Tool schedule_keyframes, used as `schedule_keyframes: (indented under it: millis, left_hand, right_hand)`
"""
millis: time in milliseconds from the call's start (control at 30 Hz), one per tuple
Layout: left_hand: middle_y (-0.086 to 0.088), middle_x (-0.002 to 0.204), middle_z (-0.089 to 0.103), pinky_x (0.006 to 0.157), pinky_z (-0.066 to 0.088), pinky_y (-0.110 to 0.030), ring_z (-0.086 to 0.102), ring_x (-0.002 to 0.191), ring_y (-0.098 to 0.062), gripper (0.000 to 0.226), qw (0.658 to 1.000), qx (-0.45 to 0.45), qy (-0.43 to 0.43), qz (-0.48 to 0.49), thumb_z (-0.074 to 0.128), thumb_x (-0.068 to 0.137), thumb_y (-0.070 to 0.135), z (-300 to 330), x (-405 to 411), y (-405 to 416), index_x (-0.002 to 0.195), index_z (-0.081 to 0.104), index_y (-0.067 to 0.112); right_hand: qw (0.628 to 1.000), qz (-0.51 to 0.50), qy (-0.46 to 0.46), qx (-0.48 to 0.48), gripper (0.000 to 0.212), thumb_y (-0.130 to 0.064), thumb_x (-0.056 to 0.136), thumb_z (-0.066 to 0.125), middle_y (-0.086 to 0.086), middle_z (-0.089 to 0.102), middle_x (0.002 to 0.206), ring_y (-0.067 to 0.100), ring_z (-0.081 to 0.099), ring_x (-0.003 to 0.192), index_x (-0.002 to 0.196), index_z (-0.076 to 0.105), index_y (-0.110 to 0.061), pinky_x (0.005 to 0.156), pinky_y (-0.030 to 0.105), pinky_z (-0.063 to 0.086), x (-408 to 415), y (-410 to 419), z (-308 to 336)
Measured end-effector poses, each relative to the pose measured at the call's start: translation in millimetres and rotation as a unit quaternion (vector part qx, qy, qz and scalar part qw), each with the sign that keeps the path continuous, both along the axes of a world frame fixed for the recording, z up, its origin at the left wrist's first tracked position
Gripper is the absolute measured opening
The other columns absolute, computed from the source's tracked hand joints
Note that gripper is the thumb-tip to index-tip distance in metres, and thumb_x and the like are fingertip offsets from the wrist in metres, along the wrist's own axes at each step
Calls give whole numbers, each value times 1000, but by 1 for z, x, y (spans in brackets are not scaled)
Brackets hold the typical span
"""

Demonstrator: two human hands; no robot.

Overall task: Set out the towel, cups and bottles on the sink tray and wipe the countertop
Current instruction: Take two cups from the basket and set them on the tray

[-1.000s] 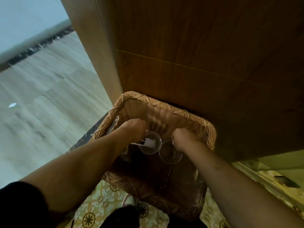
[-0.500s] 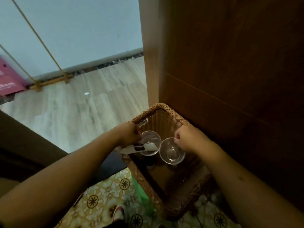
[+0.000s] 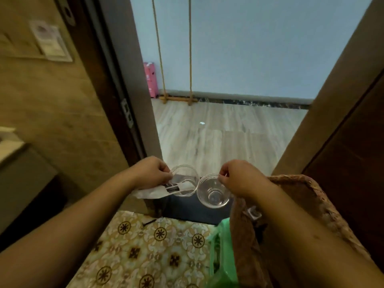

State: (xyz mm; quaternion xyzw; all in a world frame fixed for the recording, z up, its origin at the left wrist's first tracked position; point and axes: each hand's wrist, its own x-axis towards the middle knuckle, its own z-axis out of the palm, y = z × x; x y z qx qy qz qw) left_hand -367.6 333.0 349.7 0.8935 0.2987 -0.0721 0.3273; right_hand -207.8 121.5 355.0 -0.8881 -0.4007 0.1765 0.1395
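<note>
Cups, 2 of them and both clear, sit in our hands in front of us, lifted above the floor at the doorway. Nearest to us, patterned floor tiles (image 3: 158, 248) run under our forearms, with a green plastic bag (image 3: 221, 254) on them just left of a wicker basket (image 3: 311, 190) at our right. The basket stands against a dark wooden panel (image 3: 353, 142).

Our left hand (image 3: 150, 172) pinches the rim of the left cup (image 3: 185, 180) between curled fingers, and the same hand holds a flat white packet (image 3: 158, 190) with a dark label, which lies across and under that cup. Our right hand (image 3: 241, 179) pinches the rim of the right cup (image 3: 214, 194) at its far edge, fingers curled over it. The 2 cups hang side by side with their rims touching or nearly so; we cannot tell which. Both face mouth-up toward us.

Beyond the cups, a dark threshold strip meets a pale wood-look floor (image 3: 218, 138). At our left stands a dark door frame (image 3: 116, 96) with a metal latch plate, and past it a tan tiled wall carrying a white notice (image 3: 51, 41). Farthest off, 2 ropes (image 3: 190, 50) hang down to a wooden bar before a pale blue wall, and a pink box (image 3: 150, 80) stands beside the frame.
</note>
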Motion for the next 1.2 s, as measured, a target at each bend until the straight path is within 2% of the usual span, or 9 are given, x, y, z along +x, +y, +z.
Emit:
schedule_keyframes:
  millis: [100,167,300,467,667,733,967,1067,1200]
  left_hand:
    - [8,71,74,62,53,-28,69,72,-10,19,996,-18,-21,82,70,90,32,1,-72,47,77,78,22]
    - [3,74,75,69,56,-34,69,72,-12,20,990,-30,-27,133,70,90,32,2,-121,76,77,79,20]
    - [7,64,71,62,51,-29,61,59,-4,26,973,-24,-42,226,69,90,34,1,-221,130,70,77,20]
    - [10,75,76,65,51,-26,68,75,-8,23,945,-33,-57,320,69,88,34,4,-339,192,74,81,21]
    - [3,75,74,72,51,-30,66,78,-15,23,901,-55,-68,424,71,87,36,-4,-452,247,72,79,20]
    - [3,71,72,70,50,-29,65,76,-15,24,881,-71,-80,460,72,86,33,-7,-480,262,69,79,18]
    - [0,79,75,69,51,-30,66,81,-18,19,813,-84,-113,564,73,83,31,-16,-531,311,74,80,17]
    - [0,72,74,63,48,-29,66,78,-19,19,784,-81,-117,604,75,81,30,-23,-539,335,70,80,15]
    - [-7,81,74,75,55,-37,64,82,-23,21,756,-79,-102,642,75,81,30,-31,-544,378,71,79,12]
  right_hand:
    - [998,62,-11,13,21,-30,98,60,1,73,97,11,61,75,106,75,-18,75,22,45,-45,69,2]
    - [994,102,-16,19,21,-31,99,60,1,73,98,9,58,73,106,75,-18,75,22,43,-80,114,3]
    - [985,172,-4,26,17,-35,97,61,-5,68,86,4,58,70,96,72,-23,71,20,44,-156,199,5]
    - [968,250,-16,10,25,-34,96,61,-7,64,73,5,60,66,72,60,-31,55,18,40,-247,297,8]
    - [948,319,-8,19,23,-37,95,59,-7,64,74,8,60,67,75,63,-27,54,25,41,-339,391,9]
    - [942,333,8,32,23,-35,95,59,-7,65,71,9,61,65,75,66,-26,54,25,43,-362,416,5]
    - [926,371,33,57,23,-32,92,60,-9,66,68,5,61,62,72,69,-27,52,24,45,-410,498,-5]
    - [923,377,54,62,24,-32,90,62,-9,65,65,5,60,62,67,65,-27,52,24,41,-420,539,-14]
    - [914,389,90,66,24,-31,88,65,-5,65,64,10,61,63,67,66,-20,53,26,41,-430,604,-30]
